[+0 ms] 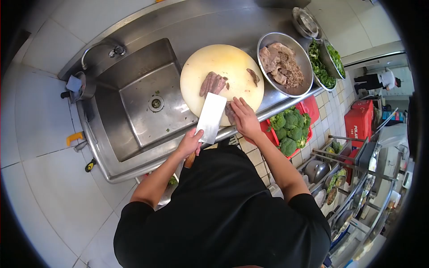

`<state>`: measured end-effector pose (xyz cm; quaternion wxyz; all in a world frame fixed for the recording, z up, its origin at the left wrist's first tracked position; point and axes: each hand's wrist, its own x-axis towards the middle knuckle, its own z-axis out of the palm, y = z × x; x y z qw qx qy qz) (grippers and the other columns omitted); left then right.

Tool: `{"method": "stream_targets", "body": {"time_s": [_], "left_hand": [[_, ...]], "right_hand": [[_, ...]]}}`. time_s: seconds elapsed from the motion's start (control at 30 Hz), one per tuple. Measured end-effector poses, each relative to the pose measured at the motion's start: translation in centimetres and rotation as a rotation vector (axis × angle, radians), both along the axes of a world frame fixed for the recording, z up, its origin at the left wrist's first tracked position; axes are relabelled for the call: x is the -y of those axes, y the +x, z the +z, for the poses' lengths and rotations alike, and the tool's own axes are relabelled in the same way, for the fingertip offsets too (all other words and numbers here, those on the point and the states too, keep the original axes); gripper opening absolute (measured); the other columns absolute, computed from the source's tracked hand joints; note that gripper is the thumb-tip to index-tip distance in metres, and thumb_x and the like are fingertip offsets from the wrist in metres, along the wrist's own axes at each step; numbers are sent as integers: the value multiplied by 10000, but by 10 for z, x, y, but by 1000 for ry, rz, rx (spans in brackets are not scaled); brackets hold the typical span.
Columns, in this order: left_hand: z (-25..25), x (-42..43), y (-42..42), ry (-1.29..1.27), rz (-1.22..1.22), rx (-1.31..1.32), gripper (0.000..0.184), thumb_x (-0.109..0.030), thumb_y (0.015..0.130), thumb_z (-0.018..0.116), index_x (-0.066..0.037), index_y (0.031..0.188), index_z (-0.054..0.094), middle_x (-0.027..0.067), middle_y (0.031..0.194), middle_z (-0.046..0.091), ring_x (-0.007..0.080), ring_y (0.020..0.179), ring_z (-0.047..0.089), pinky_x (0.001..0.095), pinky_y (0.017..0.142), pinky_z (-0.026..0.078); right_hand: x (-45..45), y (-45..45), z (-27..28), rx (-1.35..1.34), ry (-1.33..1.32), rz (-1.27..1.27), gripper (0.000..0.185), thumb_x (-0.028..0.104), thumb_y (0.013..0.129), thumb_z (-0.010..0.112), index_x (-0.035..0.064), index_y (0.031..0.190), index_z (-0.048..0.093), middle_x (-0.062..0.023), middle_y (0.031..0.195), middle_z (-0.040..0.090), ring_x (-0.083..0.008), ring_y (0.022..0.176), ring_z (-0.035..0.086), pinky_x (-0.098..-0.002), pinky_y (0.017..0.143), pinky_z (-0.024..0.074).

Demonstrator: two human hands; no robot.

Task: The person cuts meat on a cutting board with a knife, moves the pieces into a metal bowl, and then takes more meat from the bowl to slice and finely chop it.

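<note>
A round, pale yellow cutting board [241, 60] lies on the steel counter right of the sink. My left hand [191, 143] is closed around a cleaver [212, 117] near where its blade meets the wooden handle. The broad blade lies over the board's lower edge. Beside it, my right hand [243, 117] rests with fingers stretched out, touching a dark piece of meat [230, 112]. Several slices of meat [212, 84] sit just above the blade. Another dark piece [253, 77] is at the board's right side.
Left is a steel sink [145, 100] with a faucet [100, 49]. A steel bowl of meat [282, 64] stands right of the board, with bowls of greens [322, 67] beyond. Broccoli [290, 127] fills a red container below the counter edge. Shelving and a distant person [386, 80] are at right.
</note>
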<state>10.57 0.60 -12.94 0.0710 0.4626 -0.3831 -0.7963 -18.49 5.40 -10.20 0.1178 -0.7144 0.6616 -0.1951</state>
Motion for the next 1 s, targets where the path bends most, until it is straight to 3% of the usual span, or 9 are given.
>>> {"method": "stream_targets", "body": {"time_s": [0.13, 0.23, 0.33, 0.53, 0.83, 1.0], "left_hand": [[-4, -11, -18, -58, 82, 23, 346, -338, 1141, 484, -39, 1298, 564, 15, 645, 493, 118, 400, 468, 306, 355, 432], [-4, -25, -32, -82, 150, 40, 345, -332, 1143, 478, -41, 1304, 568, 19, 640, 492, 124, 394, 469, 310, 350, 432], [4, -36, -50, -87, 227, 52, 344, -327, 1145, 471, -42, 1313, 568, 27, 631, 497, 133, 390, 470, 318, 351, 434], [14, -64, -71, -78, 317, 166, 340, -320, 1145, 470, -44, 1320, 564, 33, 623, 508, 143, 396, 474, 325, 358, 436], [27, -80, -84, -14, 359, 208, 269, -351, 1140, 490, -101, 1226, 539, 16, 584, 489, 150, 396, 468, 332, 387, 442], [46, -54, -80, -13, 282, 243, 291, -345, 1137, 495, -100, 1281, 558, 12, 605, 495, 139, 403, 463, 326, 388, 452]], "right_hand": [[2, -11, -13, -153, 72, 99, 569, 201, 1012, 573, 54, 1553, 482, -194, 1608, 475, -415, 1502, 420, -547, 1240, 339], [1, -16, -14, -121, -58, 152, 564, 221, 1034, 560, 13, 1550, 469, -207, 1621, 456, -424, 1530, 379, -548, 1253, 315], [1, -24, -19, -32, -14, 292, 593, 263, 1052, 549, -20, 1560, 434, -220, 1648, 412, -429, 1555, 335, -553, 1264, 292], [-8, -37, -31, -116, -15, 367, 683, 367, 1072, 525, -33, 1599, 357, -232, 1682, 344, -412, 1572, 306, -551, 1274, 269], [-7, -51, -37, -117, -33, 420, 714, 439, 1075, 505, -23, 1601, 368, -217, 1690, 342, -385, 1579, 303, -547, 1285, 245], [-7, -51, -37, -117, -14, 420, 709, 440, 1084, 483, -32, 1600, 370, -223, 1693, 333, -384, 1587, 283, -547, 1291, 230]]}}
